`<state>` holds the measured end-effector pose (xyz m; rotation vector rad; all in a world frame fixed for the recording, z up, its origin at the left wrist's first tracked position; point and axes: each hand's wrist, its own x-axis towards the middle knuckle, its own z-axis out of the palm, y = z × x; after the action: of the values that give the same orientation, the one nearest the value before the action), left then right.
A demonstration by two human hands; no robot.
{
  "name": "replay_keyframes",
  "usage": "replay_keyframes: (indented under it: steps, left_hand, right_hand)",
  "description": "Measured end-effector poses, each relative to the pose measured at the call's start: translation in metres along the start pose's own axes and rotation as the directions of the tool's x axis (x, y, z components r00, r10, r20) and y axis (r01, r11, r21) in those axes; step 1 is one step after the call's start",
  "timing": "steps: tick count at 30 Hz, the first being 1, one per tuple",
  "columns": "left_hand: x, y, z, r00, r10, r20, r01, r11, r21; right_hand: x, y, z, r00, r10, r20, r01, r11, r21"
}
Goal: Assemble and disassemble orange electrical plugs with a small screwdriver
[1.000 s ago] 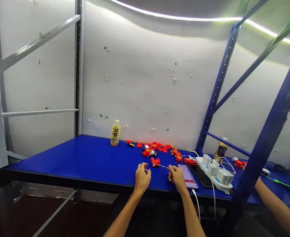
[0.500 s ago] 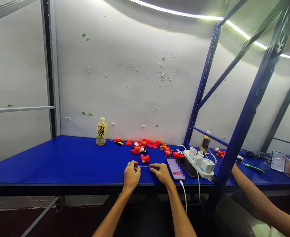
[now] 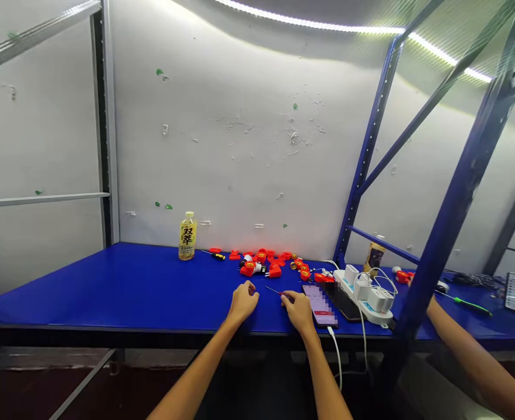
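My right hand point(image 3: 299, 310) is closed on a thin screwdriver point(image 3: 274, 290), its metal shaft pointing left just above the blue table point(image 3: 152, 297). My left hand point(image 3: 243, 303) is apart from the shaft tip, its fingers curled together; whatever they may hold is hidden. Beyond the hands lies an orange plug-shaped part point(image 3: 274, 270), beside an orange piece with a brass-coloured ring point(image 3: 247, 268) and a white and black part point(image 3: 260, 268). A phone point(image 3: 321, 304) with a lit screen lies just right of my right hand.
Several orange parts point(image 3: 284, 256) lie along the back wall, with a yellow-and-black screwdriver point(image 3: 217, 256) and a drink bottle point(image 3: 187, 236) to their left. A white power strip point(image 3: 371, 306) with chargers and cables stands right, by a blue post point(image 3: 450, 221). Another person's arm point(image 3: 463, 350) reaches in beyond it.
My hands have drawn apart: the left no longer touches the screwdriver shaft, which stays in the right. The orange plug-shaped part lies farther back and right, nearer the others. The view has shifted slightly.
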<state>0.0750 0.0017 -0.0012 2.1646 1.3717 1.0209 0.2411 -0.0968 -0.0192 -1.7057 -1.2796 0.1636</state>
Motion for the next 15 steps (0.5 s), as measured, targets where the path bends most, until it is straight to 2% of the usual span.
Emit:
replay_keyframes:
  steps: [4, 7, 11, 15]
  left_hand:
    - [0.043, 0.005, -0.003, 0.999, 0.017, -0.044, -0.011, 0.993, 0.117]
    - [0.061, 0.005, -0.004, 0.996, 0.066, -0.056, -0.055, 0.982, 0.178]
    - [0.064, -0.004, -0.006, 0.99, 0.137, -0.015, -0.13, 0.966, 0.223]
    - [0.051, -0.017, -0.016, 0.984, 0.171, 0.055, -0.179, 0.957, 0.228]
  right_hand:
    - [0.001, 0.001, 0.001, 1.0, -0.009, 0.0, 0.009, 0.999, 0.033]
    - [0.001, 0.001, 0.0, 1.0, -0.022, -0.004, 0.023, 0.998, 0.051]
    - [0.0, 0.005, 0.001, 0.998, -0.025, -0.053, 0.032, 0.99, 0.137]
    - [0.001, 0.009, 0.002, 0.996, 0.021, -0.091, 0.005, 0.962, 0.273]
